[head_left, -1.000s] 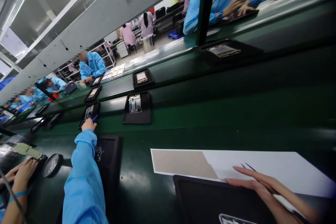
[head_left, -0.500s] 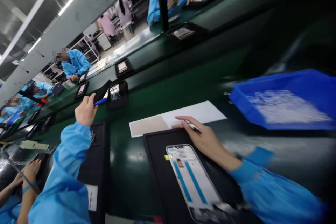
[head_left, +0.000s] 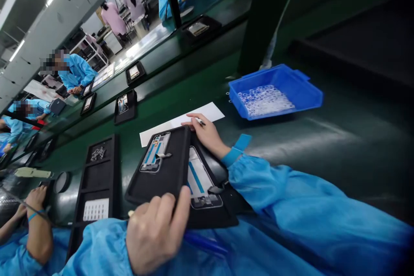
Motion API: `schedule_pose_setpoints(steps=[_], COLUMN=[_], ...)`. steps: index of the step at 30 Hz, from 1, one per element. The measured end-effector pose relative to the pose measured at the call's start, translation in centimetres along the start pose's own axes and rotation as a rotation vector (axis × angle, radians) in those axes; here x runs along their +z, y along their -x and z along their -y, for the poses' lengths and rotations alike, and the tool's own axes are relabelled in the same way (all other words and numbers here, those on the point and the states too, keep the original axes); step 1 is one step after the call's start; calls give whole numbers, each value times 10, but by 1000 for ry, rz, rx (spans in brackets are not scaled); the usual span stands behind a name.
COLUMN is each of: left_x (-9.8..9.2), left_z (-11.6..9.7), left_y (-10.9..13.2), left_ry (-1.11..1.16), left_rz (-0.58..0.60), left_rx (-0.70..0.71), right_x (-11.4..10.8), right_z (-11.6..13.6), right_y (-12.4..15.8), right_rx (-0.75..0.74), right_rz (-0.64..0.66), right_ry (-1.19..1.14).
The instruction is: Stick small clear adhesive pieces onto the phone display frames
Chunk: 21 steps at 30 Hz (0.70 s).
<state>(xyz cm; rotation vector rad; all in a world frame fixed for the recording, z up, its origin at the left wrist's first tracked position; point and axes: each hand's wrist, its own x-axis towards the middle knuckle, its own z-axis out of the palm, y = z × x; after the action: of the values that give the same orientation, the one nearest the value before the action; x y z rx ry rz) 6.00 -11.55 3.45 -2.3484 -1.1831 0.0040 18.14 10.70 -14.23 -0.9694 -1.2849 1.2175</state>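
Hands apart: left hand (head_left: 158, 228) is clamping a black tray (head_left: 174, 172) over the counter (head_left: 355, 164), right hand (head_left: 208, 136) is holding a slim tool (head_left: 200, 121); tray likely light, stiff, best rim-held, its phone frame (head_left: 155, 153) fragile.

Near the middle, two phone frames (head_left: 155, 153) are lying in two black trays (head_left: 173, 170), and one white sheet (head_left: 211, 112) is resting just beyond. One blue bin (head_left: 304, 90) is standing on the right, while one compartment tray (head_left: 97, 177), one white card (head_left: 96, 210) and one round dish (head_left: 62, 182) are lying on the left.
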Motion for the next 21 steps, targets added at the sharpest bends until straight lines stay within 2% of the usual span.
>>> schedule_pose_setpoints(steps=[2,6,9,11,12,14,17,19,21], left_x=[5,30,46,53,56,63,82,98,112], left_z=[-23,-70,-90,-88,-83,-67,-47,-44,-46], left_y=[-1,2,10,17,21,34,57,70,76], left_ry=[98,275,458,582,617,612,567,700,880], left_rz=[0,26,74,92,101,138,255,328,348], left_rx=[25,-12,-59,-150,-244,-519,-963,-1092,-1133], right_x=[1,2,1,0,0,0,1,1,0], right_z=[-2,0,3,3,3,2,4,11,21], right_y=[-3,-3,1,4,4,5,5,7,9], right_rx=[19,45,49,52,53,51,22,-8,-39], right_rz=[1,22,52,79,96,128,161,177,199], right_ry=[-36,-71,-61,-42,-32,-11,33,69,100])
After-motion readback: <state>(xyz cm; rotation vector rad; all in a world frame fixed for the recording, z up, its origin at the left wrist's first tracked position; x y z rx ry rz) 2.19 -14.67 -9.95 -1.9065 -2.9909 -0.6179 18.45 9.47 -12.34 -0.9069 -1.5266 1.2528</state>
